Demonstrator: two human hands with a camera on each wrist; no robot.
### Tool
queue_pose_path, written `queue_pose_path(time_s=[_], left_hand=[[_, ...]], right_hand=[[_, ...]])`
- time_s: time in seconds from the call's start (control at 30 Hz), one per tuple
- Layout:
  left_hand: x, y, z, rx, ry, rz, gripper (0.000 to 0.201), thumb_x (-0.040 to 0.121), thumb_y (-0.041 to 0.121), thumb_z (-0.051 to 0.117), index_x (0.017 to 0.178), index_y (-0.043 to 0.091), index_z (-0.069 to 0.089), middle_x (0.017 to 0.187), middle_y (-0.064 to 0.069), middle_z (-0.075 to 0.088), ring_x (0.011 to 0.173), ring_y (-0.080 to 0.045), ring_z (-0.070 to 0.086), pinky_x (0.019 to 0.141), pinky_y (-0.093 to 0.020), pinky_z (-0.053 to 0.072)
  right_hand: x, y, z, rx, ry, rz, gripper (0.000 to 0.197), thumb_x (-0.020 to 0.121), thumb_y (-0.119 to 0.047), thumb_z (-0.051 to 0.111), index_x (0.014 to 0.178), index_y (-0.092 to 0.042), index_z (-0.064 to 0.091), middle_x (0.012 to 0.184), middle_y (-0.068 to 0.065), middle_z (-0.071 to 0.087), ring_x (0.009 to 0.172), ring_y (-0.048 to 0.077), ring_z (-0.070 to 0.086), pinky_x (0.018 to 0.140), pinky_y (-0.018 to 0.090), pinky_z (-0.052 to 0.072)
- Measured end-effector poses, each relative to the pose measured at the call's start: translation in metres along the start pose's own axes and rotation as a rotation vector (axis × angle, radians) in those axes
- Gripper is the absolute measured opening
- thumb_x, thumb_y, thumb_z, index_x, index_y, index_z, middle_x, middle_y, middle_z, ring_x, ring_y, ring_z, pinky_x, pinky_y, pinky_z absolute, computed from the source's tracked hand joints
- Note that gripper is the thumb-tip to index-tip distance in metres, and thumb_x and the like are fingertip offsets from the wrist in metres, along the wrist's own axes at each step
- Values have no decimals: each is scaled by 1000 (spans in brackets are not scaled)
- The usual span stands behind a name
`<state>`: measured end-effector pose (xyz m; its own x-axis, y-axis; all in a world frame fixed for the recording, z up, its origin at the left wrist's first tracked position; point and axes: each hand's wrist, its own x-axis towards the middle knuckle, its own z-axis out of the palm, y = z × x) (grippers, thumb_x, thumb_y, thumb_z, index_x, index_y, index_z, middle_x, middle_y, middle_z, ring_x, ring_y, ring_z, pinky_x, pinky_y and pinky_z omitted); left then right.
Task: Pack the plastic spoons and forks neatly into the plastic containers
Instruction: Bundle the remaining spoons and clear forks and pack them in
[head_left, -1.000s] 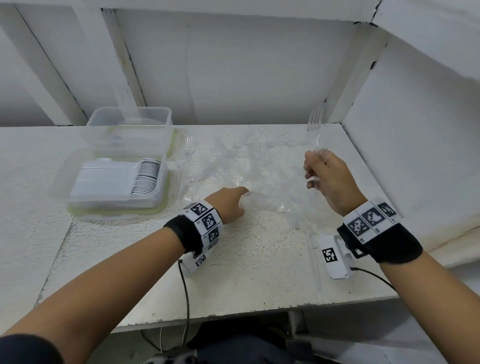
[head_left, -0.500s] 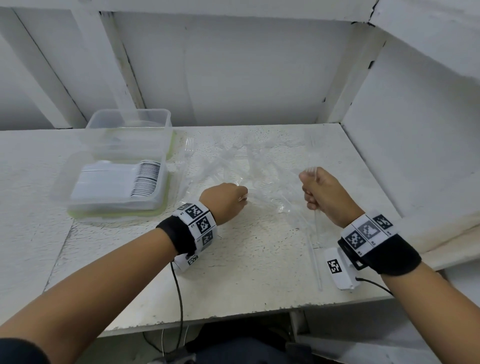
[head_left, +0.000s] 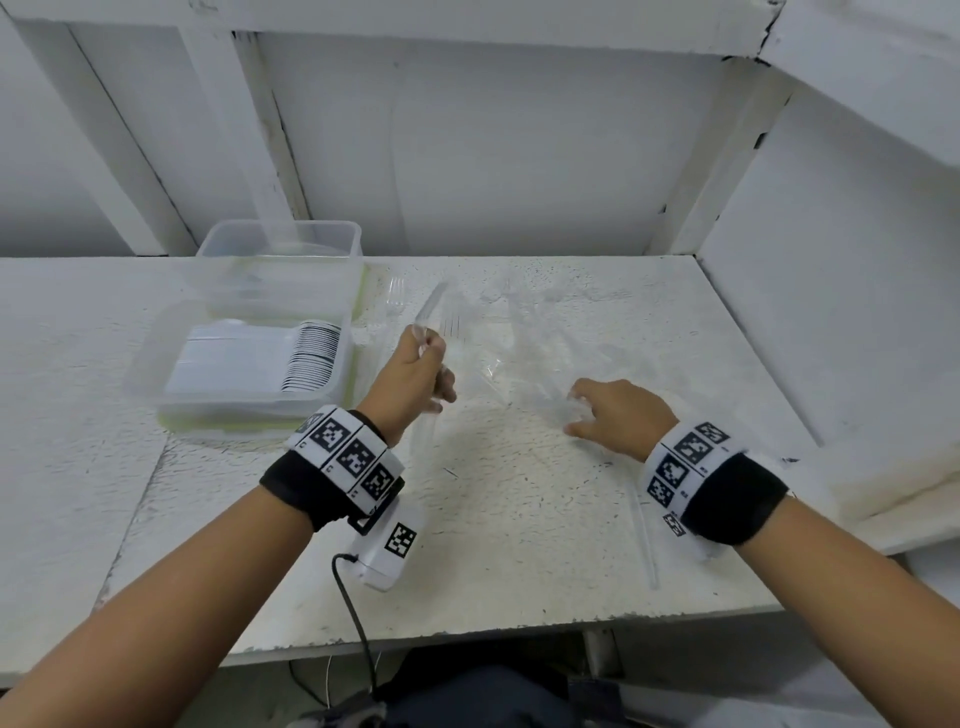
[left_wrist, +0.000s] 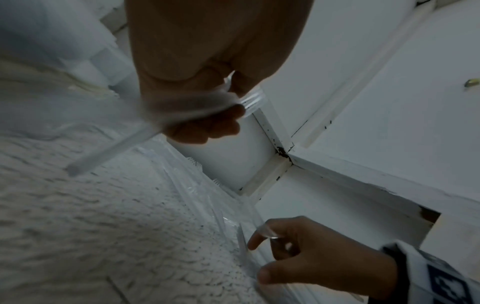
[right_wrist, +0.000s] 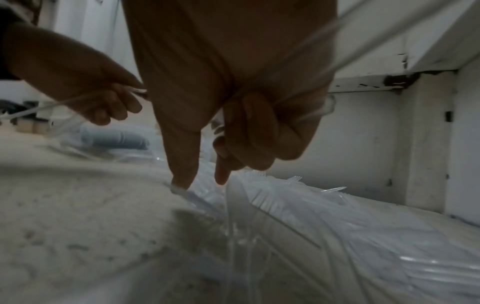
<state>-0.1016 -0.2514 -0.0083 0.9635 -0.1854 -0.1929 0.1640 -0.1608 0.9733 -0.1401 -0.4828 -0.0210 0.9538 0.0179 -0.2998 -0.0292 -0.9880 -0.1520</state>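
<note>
Clear plastic forks lie in a loose pile (head_left: 530, 338) mid-table, on crinkled clear wrap. My left hand (head_left: 434, 374) grips a small bundle of clear forks (head_left: 432, 312), tines pointing up and away, just right of the containers. In the left wrist view the bundle (left_wrist: 249, 102) crosses my curled fingers, handles trailing down-left. My right hand (head_left: 582, 410) hovers on the pile's near edge. Its thumb and index fingertips (right_wrist: 182, 181) reach down to the pile while the other fingers curl round a clear utensil (right_wrist: 324, 107). That utensil's handle (head_left: 644, 540) trails back under my wrist.
Two clear containers stand at the left: the near one (head_left: 156, 374) holds a neat stack of white spoons, the far one (head_left: 358, 244) looks nearly empty. A single clear fork (head_left: 396, 296) lies beside them. White walls close the back and right; the table's front edge is near my forearms.
My left hand has risen from the pile and swung left toward the containers with the forks. My right hand has dropped onto the pile and stretched its thumb and index finger out.
</note>
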Motion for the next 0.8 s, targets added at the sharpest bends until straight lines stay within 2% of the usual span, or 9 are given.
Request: queue_pose_path(time_s=[0.1,0.23,0.3,0.37,0.47,0.57,0.7,0.8], left_hand=[[0,-6,-6,10,37,-32,18,100,27,33,82,27,36,65,2,45,56,-13,44,56,-26,38],[-2,-11,-9,-3,74,-66,20,97,36,44,83,24,35,66,1,39,55,-12,35,51,-24,31],[-3,-11,-10,46,66,-72,22,92,37,53,87,22,37,67,1,38,55,-12,34,50,-24,30],[-4,-12,-9,96,50,-67,23,91,31,57,96,17,39,68,1,39,56,-12,35,49,-24,31],[-7,-13,-7,141,30,-74,15,93,20,54,99,15,41,68,0,40,56,-13,36,48,-24,31],[-10,-13,-6,165,-10,-89,9,94,18,50,97,14,43,67,0,41,55,-13,37,48,-23,32],[-13,-12,-7,178,-54,-111,7,94,18,50,90,17,45,69,-1,42,55,-13,38,48,-23,33],[-16,-14,-9,189,-63,-121,6,94,18,50,90,17,45,71,-1,43,56,-13,39,49,-23,34]], right_hand=[[8,-6,3,-112,-84,11,41,89,-37,59,124,-18,50,116,3,60,100,21,59,73,26,42],[14,-7,4,-45,-86,-5,16,90,-24,55,100,-14,60,107,4,63,85,16,54,68,25,39],[15,-8,4,-53,-76,-12,21,91,-24,52,107,-12,60,110,6,61,89,18,55,70,26,40],[16,-8,6,-69,-71,-2,34,90,-30,56,120,-14,54,119,5,57,103,21,56,80,29,45],[17,-7,9,-76,-59,16,46,88,-36,58,128,-15,49,126,5,52,112,23,54,89,32,45],[18,-6,10,-81,-50,26,45,89,-37,56,127,-14,49,125,6,52,111,23,54,88,32,44],[20,-8,10,-124,4,16,30,95,-29,46,116,-11,57,116,7,56,102,23,56,80,30,44],[21,-7,9,-59,35,28,32,92,-32,52,118,-14,52,118,5,57,103,22,57,82,31,45]])
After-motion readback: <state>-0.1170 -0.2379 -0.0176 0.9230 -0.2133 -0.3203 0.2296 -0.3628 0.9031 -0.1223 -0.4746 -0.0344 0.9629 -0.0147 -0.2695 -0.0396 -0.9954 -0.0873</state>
